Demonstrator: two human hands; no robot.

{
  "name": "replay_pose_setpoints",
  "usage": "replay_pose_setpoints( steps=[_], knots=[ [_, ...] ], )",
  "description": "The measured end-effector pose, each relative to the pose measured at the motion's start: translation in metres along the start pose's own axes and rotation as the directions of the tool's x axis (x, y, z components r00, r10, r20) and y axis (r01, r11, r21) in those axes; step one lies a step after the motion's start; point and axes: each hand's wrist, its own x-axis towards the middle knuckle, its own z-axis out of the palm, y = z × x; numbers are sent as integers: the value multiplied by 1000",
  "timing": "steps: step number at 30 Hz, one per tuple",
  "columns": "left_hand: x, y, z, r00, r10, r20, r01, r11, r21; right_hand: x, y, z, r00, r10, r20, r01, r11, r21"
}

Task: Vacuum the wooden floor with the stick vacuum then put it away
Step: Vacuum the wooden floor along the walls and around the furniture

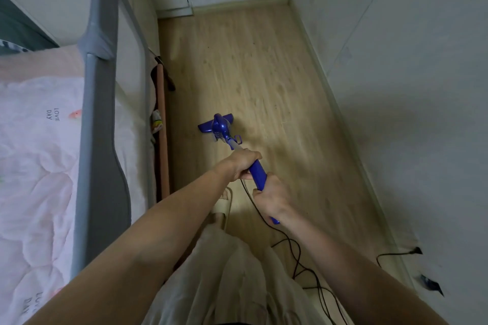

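Now, stick vacuum (221, 126) gripped by both hands (260, 179)

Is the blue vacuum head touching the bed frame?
Apart. The head view shows the vacuum head on the wooden floor, with a strip of bare boards between it and the bed frame.

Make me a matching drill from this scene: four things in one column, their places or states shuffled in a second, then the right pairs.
Things:
1. stick vacuum
2. left hand
3. black cord
4. pink quilt

Places or states:
A. trails in loops across the wooden floor
B. lies on the bed behind the grey rail
C. head down on the floor, handle gripped by both hands
D. grips the handle ahead of the right hand

Pairs: 1-C, 2-D, 3-A, 4-B
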Motion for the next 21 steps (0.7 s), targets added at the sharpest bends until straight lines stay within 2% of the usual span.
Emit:
replay_pose_setpoints(
  steps=[6,13,21],
  knots=[
    [65,65,-60,1000,6,-30,-6,1000,-4,88,-69,-1,999,-24,-28,24,1000,-10],
    [122,123,-131,996,-42,-82,37,998,-53,158,-149,2,1000,-21,21,22,999,-43],
    [154,149,-152,997,19,-71,-31,986,-163,198,-180,-15,999,-25,23,26,999,-36]
  ],
)
